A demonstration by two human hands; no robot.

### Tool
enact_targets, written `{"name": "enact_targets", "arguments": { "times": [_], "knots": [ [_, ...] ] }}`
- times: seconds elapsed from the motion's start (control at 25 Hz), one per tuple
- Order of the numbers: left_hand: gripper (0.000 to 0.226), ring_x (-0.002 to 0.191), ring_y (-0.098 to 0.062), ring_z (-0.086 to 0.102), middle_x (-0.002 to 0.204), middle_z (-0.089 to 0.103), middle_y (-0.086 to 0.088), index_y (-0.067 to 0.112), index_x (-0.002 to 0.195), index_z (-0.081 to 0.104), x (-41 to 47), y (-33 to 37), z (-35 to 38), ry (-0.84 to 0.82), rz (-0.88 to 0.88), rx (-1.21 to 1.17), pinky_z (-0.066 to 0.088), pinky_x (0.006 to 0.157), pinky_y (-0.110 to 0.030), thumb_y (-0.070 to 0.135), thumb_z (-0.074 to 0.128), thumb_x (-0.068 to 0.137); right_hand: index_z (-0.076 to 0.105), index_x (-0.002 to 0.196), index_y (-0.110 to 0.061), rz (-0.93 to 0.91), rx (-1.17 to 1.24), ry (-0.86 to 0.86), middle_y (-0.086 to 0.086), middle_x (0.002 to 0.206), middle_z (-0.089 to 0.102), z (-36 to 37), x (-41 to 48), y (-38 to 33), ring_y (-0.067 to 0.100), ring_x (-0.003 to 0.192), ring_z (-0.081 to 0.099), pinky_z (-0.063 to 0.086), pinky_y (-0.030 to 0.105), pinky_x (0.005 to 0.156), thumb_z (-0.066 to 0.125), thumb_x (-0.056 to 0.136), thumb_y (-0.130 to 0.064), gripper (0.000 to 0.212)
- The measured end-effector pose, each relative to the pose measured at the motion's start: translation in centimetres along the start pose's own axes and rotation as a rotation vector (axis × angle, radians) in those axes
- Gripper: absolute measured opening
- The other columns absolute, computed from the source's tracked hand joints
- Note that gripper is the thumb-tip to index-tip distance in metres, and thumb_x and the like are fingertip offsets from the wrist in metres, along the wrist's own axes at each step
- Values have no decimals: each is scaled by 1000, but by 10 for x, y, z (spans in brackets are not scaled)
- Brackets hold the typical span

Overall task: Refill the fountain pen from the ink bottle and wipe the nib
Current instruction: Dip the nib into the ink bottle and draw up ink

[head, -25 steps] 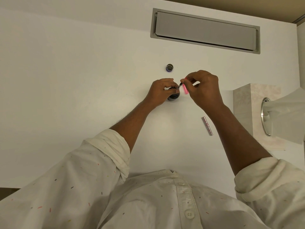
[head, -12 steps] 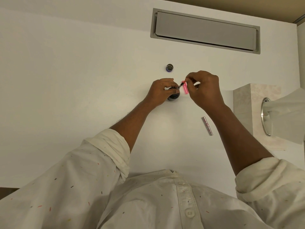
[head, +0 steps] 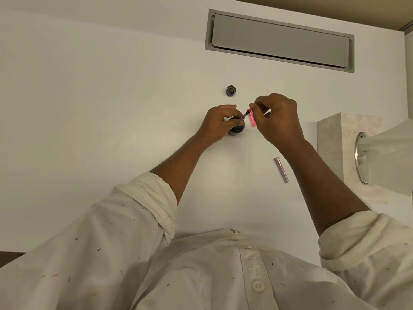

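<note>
A dark round ink bottle stands on the white table, and my left hand grips it from the left. My right hand pinches the top of a pink fountain pen section, tilted so its dark front end points down into the bottle mouth. The nib itself is hidden at the opening. The bottle's cap lies just beyond the hands. A silvery pen barrel lies on the table below my right wrist.
A beige tissue box with a metal-ringed opening and a tissue sticking out stands at the right edge. A grey recessed flap is set into the table at the back.
My right hand has shifted slightly up and to the right with the pen, fingers working at its top. My left hand stays on the bottle.
</note>
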State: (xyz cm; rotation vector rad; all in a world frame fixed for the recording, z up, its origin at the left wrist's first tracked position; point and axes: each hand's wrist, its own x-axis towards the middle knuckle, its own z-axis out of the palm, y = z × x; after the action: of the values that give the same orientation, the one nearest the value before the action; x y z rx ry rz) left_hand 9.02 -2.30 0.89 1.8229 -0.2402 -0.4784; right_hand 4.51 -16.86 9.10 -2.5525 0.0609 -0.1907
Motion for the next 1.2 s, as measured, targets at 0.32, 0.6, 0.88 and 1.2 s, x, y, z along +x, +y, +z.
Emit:
{"name": "enact_targets", "arguments": {
  "times": [0.32, 0.6, 0.88, 1.2],
  "knots": [
    [16, 117, -12, 53, 110, 69, -11, 4, 92, 73, 0, 3, -1, 7, 2, 17, 26, 80, 9, 7, 71, 76, 72, 93, -5, 16, 79, 10, 11, 89, 71, -2, -1, 0, 23, 82, 64, 53, 32, 70, 60, 88, -8, 13],
    [16, 118, -13, 54, 109, 69, -11, 4, 91, 73, -1, 2, -1, 8, 10, 22, 26, 80, 9, 8, 71, 76, 71, 85, -4, 0, 5, -13, 13, 79, 68, 1, 0, 4, 26, 74, 60, 52, 47, 69, 57, 90, -16, 19],
    [15, 119, -15, 54, 106, 71, -9, 6, 90, 73, 1, -2, 0, -2, 26, 30, 27, 82, 7, 10, 71, 76, 70, 80, -4, 13, -14, 3, 13, 71, 66, 3, 2, 3, 25, 67, 57, 49, 43, 66, 61, 89, -24, 24],
    [16, 118, -15, 54, 107, 70, -10, 5, 91, 73, 2, -2, 0, 7, 19, 16, 27, 81, 8, 9, 72, 76, 71, 103, -7, 18, 111, 17, 9, 93, 71, 0, -4, 3, 16, 80, 63, 45, 6, 65, 62, 88, -13, 19]
  ]
}}
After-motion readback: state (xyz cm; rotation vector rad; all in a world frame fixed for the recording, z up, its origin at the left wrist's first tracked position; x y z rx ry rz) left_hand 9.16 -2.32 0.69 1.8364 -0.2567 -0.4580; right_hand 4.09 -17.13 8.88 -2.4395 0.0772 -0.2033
